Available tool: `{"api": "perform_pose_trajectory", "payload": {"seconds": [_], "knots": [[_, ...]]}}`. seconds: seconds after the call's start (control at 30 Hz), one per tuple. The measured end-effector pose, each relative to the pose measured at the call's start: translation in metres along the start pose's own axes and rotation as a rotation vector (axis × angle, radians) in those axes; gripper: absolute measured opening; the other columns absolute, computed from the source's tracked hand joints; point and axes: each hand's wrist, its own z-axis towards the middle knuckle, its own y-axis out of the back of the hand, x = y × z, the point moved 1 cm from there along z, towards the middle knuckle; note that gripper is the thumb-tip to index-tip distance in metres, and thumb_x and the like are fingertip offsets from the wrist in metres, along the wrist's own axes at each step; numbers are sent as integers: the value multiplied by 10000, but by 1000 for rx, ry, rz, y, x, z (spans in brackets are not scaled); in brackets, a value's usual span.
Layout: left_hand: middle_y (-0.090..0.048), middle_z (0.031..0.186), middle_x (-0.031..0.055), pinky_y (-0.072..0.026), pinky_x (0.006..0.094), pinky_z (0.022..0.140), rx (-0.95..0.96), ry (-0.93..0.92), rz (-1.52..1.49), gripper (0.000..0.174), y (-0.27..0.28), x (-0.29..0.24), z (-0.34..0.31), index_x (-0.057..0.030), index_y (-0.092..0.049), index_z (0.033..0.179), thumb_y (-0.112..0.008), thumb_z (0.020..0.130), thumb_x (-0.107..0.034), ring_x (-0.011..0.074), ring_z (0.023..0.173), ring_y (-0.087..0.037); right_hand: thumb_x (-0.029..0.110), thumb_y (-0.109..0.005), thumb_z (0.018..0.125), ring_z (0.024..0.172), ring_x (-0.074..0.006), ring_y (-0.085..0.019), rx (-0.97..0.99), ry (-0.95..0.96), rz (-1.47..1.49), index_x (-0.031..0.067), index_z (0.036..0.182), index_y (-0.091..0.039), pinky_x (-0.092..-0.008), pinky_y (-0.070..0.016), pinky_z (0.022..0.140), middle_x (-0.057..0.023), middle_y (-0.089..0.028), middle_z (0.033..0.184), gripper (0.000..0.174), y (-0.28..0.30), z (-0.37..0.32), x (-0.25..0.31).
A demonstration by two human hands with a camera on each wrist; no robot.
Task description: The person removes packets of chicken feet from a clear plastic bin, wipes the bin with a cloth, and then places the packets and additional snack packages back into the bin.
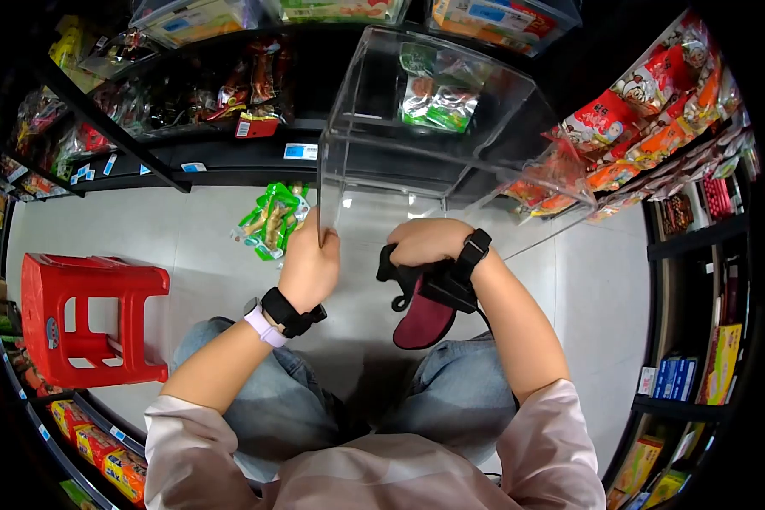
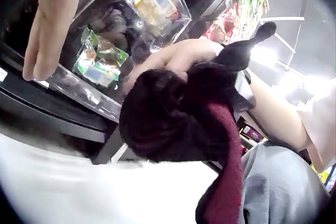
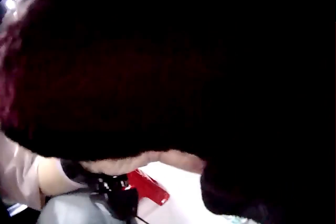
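My left hand point(image 1: 310, 265) is at the near left edge of a clear plastic bin point(image 1: 342, 144), with the bin's wall between its straight fingers and its thumb. In the left wrist view those fingers point(image 2: 52, 29) lie along the wall. My right hand point(image 1: 429, 240) grips a maroon cloth point(image 1: 427, 321) with black parts, which hangs below it in front of the bin. The same cloth point(image 3: 105, 77) fills most of the right wrist view and hides the fingers. Inside the bin lies a green-and-clear snack packet point(image 1: 438, 98).
Several green snack packets point(image 1: 272, 223) lie on the floor left of my left hand. A red plastic stool point(image 1: 93, 314) stands at the left. Dark shelves with bagged snacks surround me, with red and orange packets point(image 1: 620, 127) hanging at the right.
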Motion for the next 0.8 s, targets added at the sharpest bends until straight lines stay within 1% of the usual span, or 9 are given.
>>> {"api": "perform_pose_trajectory", "payload": {"seconds": [0.07, 0.13, 0.2, 0.4, 0.47, 0.53, 0.6, 0.7, 0.8], "knots": [[-524, 697, 62, -413, 257, 531, -54, -53, 13, 333, 3, -5, 4, -10, -436, 1172, -389, 842, -12, 117, 578, -481, 214, -492, 681, 770, -315, -577, 13, 45, 26, -31, 873, -586, -353, -439, 689, -193, -605, 805, 325, -2, -1, 5], [-519, 669, 60, -400, 259, 512, -110, -103, 28, 326, 5, -10, 4, -8, -446, 1158, -393, 837, -5, 121, 561, -479, 246, -468, 713, 854, -385, -565, -257, 142, 132, -71, 871, -581, -408, -439, 747, -259, -585, 890, 371, -11, 5, 7], [-486, 586, 188, -390, 385, 529, -195, -99, -44, 229, 6, -13, 3, 34, -454, 1015, -441, 789, -1, 331, 538, -499, 232, -486, 716, 863, -408, -554, -389, 81, 250, -66, 932, -528, -420, -434, 763, -280, -576, 891, 371, -21, 3, 14], [-482, 603, 173, -379, 362, 510, -287, -147, -98, 252, 24, 15, 12, 49, -446, 1030, -440, 782, 6, 299, 518, -478, 244, -514, 717, 835, -400, -572, -383, 82, 426, -75, 962, -511, -398, -453, 746, -274, -588, 882, 402, -63, 8, 10], [-500, 608, 140, -382, 354, 509, -298, -145, -146, 295, 31, 16, 11, 59, -435, 1089, -422, 802, -7, 259, 530, -485, 257, -564, 693, 822, -344, -594, -371, 35, 557, -85, 932, -553, -351, -461, 717, -249, -601, 851, 418, -68, 9, -6], [-522, 1117, 177, -483, 249, 666, -229, 71, -302, 371, 41, -2, 3, 27, -338, 1253, -336, 887, -39, 157, 799, -571, 233, -589, 678, 800, -291, -601, -406, -65, 711, -96, 931, -554, -331, -460, 702, -220, -613, 821, 416, -65, 7, -23], [-468, 1193, 204, -485, 257, 699, -260, 57, -315, 369, 47, -3, 3, 29, -326, 1257, -332, 896, -48, 186, 874, -568, 211, -604, 673, 784, -256, -593, -578, -160, 851, -105, 944, -548, -330, -458, 691, -189, -610, 831, 420, -53, -6, -32], [-419, 1261, 231, -484, 274, 759, -305, 9, -314, 366, 56, 1, 8, 32, -314, 1260, -328, 906, -59, 224, 976, -557, 72, -579, 750, 782, -154, -544, -842, 41, 1539, -68, 1042, -469, -254, -446, 679, -99, -561, 904, 342, -38, -15, -44], [-420, 1258, 233, -478, 281, 789, -322, -13, -336, 363, 55, -7, 6, 27, -315, 1258, -330, 907, -62, 231, 999, -550, 27, -589, 770, 813, -108, -514, -1186, 284, 1412, -28, 1085, -438, -218, -421, 719, -56, -537, 919, 353, -22, -21, -44]]}}
